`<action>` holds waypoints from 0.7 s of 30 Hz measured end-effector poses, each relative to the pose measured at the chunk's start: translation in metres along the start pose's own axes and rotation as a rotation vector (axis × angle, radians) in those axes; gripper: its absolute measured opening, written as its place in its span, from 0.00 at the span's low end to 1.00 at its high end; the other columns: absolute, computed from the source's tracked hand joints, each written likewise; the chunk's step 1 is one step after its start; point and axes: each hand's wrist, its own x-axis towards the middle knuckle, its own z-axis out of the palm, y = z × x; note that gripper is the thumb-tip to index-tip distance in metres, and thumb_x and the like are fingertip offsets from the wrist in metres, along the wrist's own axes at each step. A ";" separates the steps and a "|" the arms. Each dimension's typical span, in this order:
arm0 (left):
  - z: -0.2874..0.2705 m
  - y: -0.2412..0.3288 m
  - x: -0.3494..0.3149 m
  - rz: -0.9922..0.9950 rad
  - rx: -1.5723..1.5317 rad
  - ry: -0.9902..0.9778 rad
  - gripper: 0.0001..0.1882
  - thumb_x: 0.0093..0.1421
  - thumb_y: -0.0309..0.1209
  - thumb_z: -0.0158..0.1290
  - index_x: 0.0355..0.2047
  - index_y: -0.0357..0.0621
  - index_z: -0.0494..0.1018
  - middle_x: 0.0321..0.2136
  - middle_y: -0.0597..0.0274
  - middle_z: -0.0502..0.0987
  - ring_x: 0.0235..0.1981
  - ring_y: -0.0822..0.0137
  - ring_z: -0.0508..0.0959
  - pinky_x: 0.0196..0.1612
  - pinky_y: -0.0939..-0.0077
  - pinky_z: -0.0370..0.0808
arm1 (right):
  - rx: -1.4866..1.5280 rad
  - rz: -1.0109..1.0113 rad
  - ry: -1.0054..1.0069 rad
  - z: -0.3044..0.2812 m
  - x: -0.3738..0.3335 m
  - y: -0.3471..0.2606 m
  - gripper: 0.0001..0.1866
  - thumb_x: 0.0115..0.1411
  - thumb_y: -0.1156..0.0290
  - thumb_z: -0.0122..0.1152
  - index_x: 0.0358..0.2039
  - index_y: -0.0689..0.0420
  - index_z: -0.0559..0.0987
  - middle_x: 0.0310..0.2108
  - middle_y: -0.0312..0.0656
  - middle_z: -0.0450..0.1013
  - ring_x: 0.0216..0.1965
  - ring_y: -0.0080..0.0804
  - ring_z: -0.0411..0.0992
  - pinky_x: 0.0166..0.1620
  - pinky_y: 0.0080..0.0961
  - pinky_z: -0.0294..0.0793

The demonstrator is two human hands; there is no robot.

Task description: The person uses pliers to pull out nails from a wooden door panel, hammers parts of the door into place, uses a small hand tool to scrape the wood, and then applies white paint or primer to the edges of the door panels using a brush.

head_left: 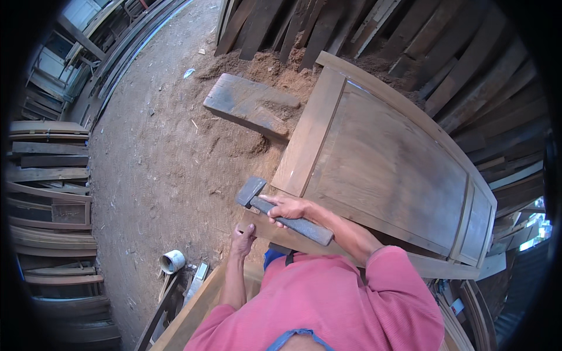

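My right hand is wrapped around the handle of a heavy hammer, close below its grey block-shaped head. The hammer lies slantwise over a wooden rail in front of my body. My left hand is closed at the left end of that rail, thumb up; whatever sits between its fingers is too small to make out. To the right of the hammer lies a large panelled wooden door, flat and raised off the ground. Its near left corner is next to my right hand.
A thick timber block rests on the dirt floor among sawdust, by the door's far left side. Planks lean along the far and right sides. Stacked boards line the left. A white pot stands near my left arm.
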 end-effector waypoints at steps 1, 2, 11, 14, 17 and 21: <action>-0.001 0.004 -0.003 -0.014 0.048 0.027 0.26 0.57 0.31 0.65 0.51 0.41 0.65 0.44 0.56 0.76 0.43 0.62 0.79 0.47 0.63 0.80 | 0.080 -0.089 0.042 0.003 -0.011 0.003 0.45 0.64 0.71 0.52 0.74 0.52 0.38 0.32 0.38 0.72 0.22 0.23 0.71 0.24 0.23 0.75; -0.001 0.009 -0.003 -0.026 0.098 0.054 0.28 0.56 0.32 0.66 0.52 0.40 0.65 0.46 0.53 0.75 0.46 0.60 0.78 0.49 0.59 0.79 | 0.159 -0.181 0.082 0.007 -0.023 0.003 0.45 0.64 0.71 0.53 0.74 0.52 0.39 0.32 0.38 0.71 0.22 0.23 0.70 0.24 0.22 0.74; 0.117 0.012 -0.007 1.041 1.558 0.131 0.30 0.50 0.33 0.65 0.53 0.38 0.68 0.53 0.44 0.69 0.57 0.45 0.66 0.62 0.50 0.60 | 0.431 -0.357 0.646 0.018 -0.201 0.096 0.25 0.63 0.65 0.60 0.55 0.63 0.64 0.29 0.37 0.69 0.20 0.19 0.68 0.23 0.21 0.72; 0.210 -0.048 -0.034 1.084 1.590 -0.386 0.30 0.51 0.33 0.64 0.53 0.40 0.68 0.54 0.44 0.68 0.57 0.43 0.66 0.61 0.49 0.61 | 0.376 -0.431 0.912 0.044 -0.275 0.154 0.24 0.62 0.66 0.60 0.54 0.63 0.65 0.28 0.37 0.70 0.21 0.18 0.69 0.23 0.20 0.72; 0.275 -0.134 -0.072 1.027 1.674 -0.821 0.33 0.51 0.36 0.64 0.56 0.42 0.66 0.57 0.43 0.66 0.58 0.42 0.64 0.61 0.46 0.61 | 0.369 -0.559 1.169 0.103 -0.356 0.217 0.24 0.59 0.66 0.62 0.51 0.65 0.68 0.28 0.36 0.71 0.22 0.20 0.70 0.26 0.22 0.73; 0.329 -0.244 -0.120 0.990 1.821 -1.173 0.39 0.51 0.41 0.64 0.61 0.41 0.62 0.61 0.40 0.61 0.60 0.40 0.62 0.62 0.45 0.59 | 0.292 -0.517 1.590 0.196 -0.436 0.305 0.24 0.57 0.64 0.67 0.48 0.65 0.71 0.27 0.36 0.72 0.23 0.23 0.72 0.28 0.24 0.75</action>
